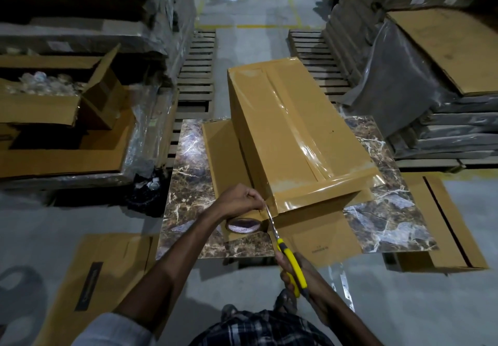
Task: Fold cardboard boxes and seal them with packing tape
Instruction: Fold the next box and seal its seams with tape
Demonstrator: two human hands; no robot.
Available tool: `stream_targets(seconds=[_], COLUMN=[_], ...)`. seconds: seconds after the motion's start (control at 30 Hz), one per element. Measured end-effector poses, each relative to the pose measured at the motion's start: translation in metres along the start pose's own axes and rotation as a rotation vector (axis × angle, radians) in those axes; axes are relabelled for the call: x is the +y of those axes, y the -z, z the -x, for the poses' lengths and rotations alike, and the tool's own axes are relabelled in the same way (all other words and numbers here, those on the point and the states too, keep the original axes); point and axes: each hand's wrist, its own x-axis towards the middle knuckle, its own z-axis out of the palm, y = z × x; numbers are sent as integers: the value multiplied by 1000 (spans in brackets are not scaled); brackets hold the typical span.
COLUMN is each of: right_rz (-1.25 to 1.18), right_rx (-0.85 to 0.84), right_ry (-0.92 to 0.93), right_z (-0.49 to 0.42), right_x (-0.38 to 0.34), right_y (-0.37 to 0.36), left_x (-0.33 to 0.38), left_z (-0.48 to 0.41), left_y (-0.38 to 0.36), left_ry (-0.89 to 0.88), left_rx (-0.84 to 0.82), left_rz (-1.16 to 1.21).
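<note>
A folded brown cardboard box (pixel 291 130) stands on a marble-patterned board (pixel 382 210), its top seam and near edge covered with clear packing tape. My left hand (pixel 239 201) pinches the tape strip at the box's near left corner. Just below that hand a tape roll (pixel 244 225) lies on the board. My right hand (pixel 299 273) grips yellow-handled scissors (pixel 285 248), whose blades reach up to the tape strip beside my left fingers. A flat cardboard sheet (pixel 318 240) lies under the box.
Flattened cartons lie on the floor at the left (pixel 99 273) and right (pixel 444 224). An open box (pixel 54 103) with plastic-wrapped items stands at the left. Wrapped stacks of cardboard (pixel 431 76) and wooden pallets (pixel 196 76) flank the aisle.
</note>
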Motion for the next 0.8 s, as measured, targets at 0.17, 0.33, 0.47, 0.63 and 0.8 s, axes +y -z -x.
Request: stream_targets(seconds=[0.17, 0.33, 0.47, 0.63, 0.8], right_rz=[48, -8, -11, -6, -73], right_rx=[25, 86, 112, 101, 102], right_ry=[55, 27, 26, 34, 45], right_z=[-2, -8, -14, -19, -18], right_x=[-7, -7, -9, -10, -10], right_y=[-4, -1, 4, 4, 4], left_x=[-4, -1, -6, -5, -10], left_z=[1, 7, 9, 13, 13], left_y=[2, 1, 1, 3, 6], left_ry=[-20, -42, -63, -53, -34], left_rx=[36, 118, 130, 58, 47], left_rz=[49, 3, 19, 68, 85])
